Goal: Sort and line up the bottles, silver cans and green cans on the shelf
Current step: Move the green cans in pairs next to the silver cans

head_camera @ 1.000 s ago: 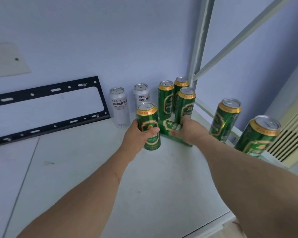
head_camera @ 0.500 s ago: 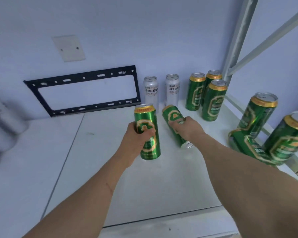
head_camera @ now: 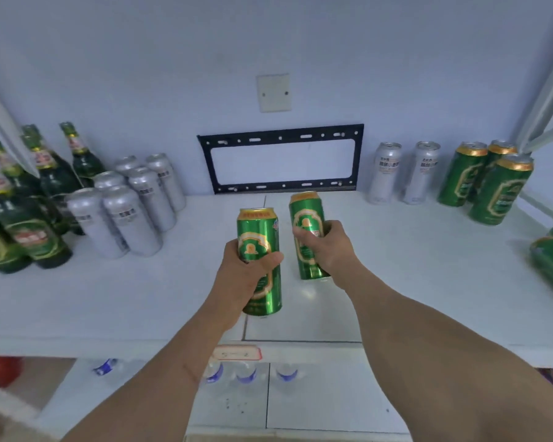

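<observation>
Both hands [head_camera: 288, 250] lifted two green cans [head_camera: 259, 250]

two upright green cans [head_camera: 258, 247] held

I see glossy green metal on the two cans [head_camera: 258, 250] [head_camera: 307, 231] in hand, above a smooth, faintly reflective white shelf [head_camera: 412, 282]. Far left, the bottles [head_camera: 29, 218] look like shiny dark glass, the silver cans [head_camera: 131, 215] beside them satin-matt metal. The black bracket [head_camera: 281, 157] looks like matt painted metal.
</observation>
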